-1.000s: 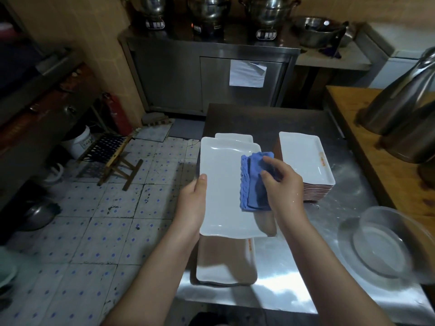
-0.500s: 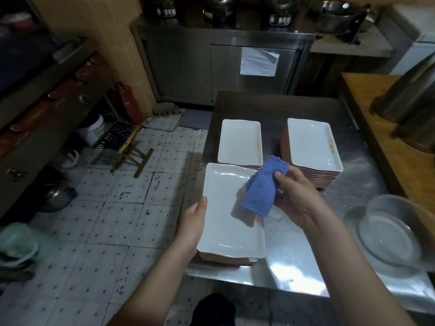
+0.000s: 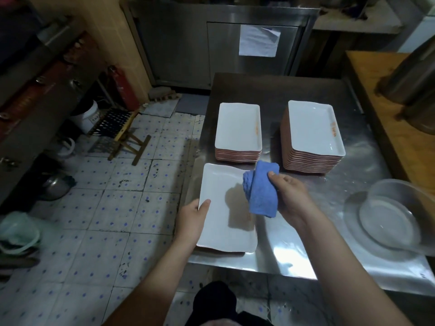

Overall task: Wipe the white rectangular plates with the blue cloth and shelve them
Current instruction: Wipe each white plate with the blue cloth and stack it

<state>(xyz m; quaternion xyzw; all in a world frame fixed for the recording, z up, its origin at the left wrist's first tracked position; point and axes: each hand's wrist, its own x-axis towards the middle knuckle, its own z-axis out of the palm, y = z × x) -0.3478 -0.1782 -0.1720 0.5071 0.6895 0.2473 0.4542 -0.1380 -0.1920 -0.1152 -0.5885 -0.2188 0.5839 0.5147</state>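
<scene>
Okay, my left hand (image 3: 191, 216) has the plate (image 3: 221, 231) by its left long edge: thumb laid over the rim, the other fingers tucked out of sight underneath, so that grip is pinching the rim. The plate sits at the near left corner of the steel tabletop (image 3: 294, 255), long axis running straight away from me. There is a brownish edge showing under its near side, so it rests on at least one more plate; I can't tell how many.

My right hand (image 3: 292, 198) is pinching the folded blue cloth (image 3: 262, 191), thumb on top, over the plate's right edge towards the far corner. The cloth throws a shadow across the middle of the plate, so I judge it is held just off the surface.

So the wipe belongs to the right hand: the bare white lies to the left of the cloth and towards me.

Behind, the left stack (image 3: 237, 130) and the taller right stack (image 3: 313, 128) stand side by side. A glass bowl (image 3: 395, 220) sits off to the right.
</scene>
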